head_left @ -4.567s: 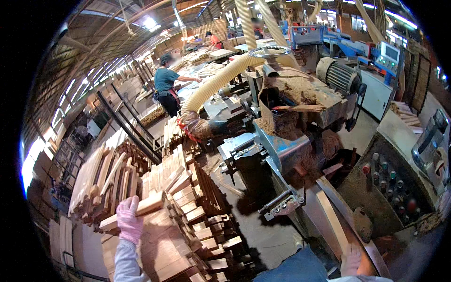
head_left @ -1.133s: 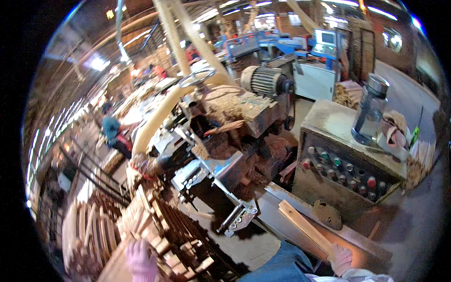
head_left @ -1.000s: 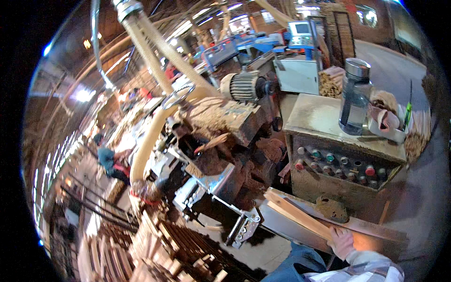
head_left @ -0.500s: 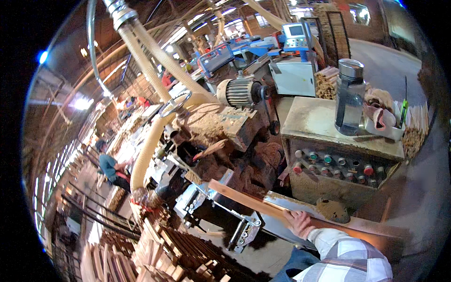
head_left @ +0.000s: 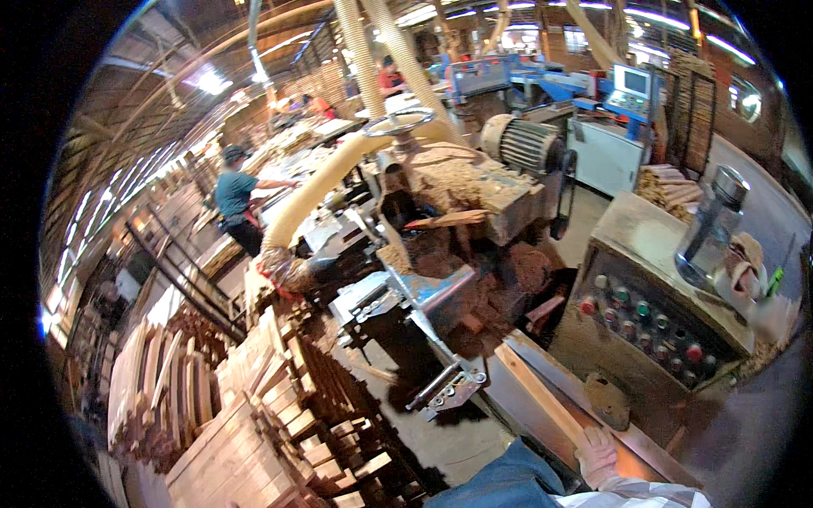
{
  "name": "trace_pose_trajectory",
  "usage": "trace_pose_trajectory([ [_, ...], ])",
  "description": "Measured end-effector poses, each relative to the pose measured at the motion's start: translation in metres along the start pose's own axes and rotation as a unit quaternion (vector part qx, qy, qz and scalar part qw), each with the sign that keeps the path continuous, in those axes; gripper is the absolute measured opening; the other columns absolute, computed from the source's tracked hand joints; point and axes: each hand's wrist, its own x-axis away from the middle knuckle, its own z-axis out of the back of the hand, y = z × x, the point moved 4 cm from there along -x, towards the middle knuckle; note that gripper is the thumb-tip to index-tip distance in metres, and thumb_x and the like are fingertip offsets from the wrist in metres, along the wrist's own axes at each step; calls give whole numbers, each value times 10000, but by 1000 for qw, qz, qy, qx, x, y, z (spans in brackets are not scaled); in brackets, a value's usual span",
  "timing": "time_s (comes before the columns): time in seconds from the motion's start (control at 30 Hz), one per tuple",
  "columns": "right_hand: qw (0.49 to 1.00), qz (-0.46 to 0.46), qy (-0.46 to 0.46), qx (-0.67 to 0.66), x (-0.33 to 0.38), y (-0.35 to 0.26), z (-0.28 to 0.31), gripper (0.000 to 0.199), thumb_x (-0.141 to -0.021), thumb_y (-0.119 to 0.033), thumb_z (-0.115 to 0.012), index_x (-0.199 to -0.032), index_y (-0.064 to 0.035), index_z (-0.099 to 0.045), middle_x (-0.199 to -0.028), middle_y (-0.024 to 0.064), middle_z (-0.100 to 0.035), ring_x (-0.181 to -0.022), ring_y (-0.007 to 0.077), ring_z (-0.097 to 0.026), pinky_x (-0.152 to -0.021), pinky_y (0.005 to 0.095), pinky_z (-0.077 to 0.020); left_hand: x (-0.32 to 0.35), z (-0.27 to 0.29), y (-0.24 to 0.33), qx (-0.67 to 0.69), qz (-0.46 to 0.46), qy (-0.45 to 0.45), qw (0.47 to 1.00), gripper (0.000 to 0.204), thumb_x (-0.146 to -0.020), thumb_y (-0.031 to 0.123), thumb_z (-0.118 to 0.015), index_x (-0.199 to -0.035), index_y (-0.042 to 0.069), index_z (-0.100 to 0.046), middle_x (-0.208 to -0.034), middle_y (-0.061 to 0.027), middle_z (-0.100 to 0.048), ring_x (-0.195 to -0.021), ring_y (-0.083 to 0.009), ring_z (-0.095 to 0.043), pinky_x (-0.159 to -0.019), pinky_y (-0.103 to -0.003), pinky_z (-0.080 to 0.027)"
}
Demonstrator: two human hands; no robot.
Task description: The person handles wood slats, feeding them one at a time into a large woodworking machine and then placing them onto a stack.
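Note:
A narrow, light-coloured wooden strip (head_left: 544,398) lies lengthwise on a metal feed bed (head_left: 514,395) at the lower right. My right hand (head_left: 598,459) is on the near part of the strip, its fingers closed over the wood. A plaid sleeve covers that forearm, beside my blue-clad leg (head_left: 508,484). Left of the strip's far end stands a metal roller bracket (head_left: 453,391), apart from the strip. Beyond it is a woodworking machine (head_left: 474,182) covered with sawdust and chips. My left hand is out of view.
Stacked wooden strips (head_left: 279,423) fill the lower left. A control cabinet (head_left: 669,279) with coloured buttons stands at the right, carrying a clear bottle (head_left: 711,229). A thick hose (head_left: 318,195) curves down to the machine. A co-worker (head_left: 237,195) stands at the far left.
The view has turned, shifting the scene. My right hand appears lower and farther right. The strip's far end now sits farther from the roller bracket.

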Motion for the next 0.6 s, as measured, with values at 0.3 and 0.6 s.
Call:
trace_pose_trajectory([
  [0.3, 992, 104, 74, 11, -195, -33, -94, 521, -876, -277, -703, -1363, -110, -620, -1377, 148, -605, -1308, 388, -546, -1097, 539, -425, -95, 92, 100, 17, -162, 157, 974, 326, -925, 216, -616, -1207, 58, -660, -901, -136, -654, -883, -328, -653, -951, -505, -489],
  [0.6, 898, 316, -45, -304, -213, -231, 6, 923, -908, -440, -778, -1641, -94, -336, -1638, 203, -424, -1519, 341, -396, -1271, 396, -299, -176, 100, 347, -124, -433, -78, 889, 484, -962, 245, -664, -1411, 110, -547, -1106, -57, -689, -1084, -253, -673, -1082, -466, -401],
])
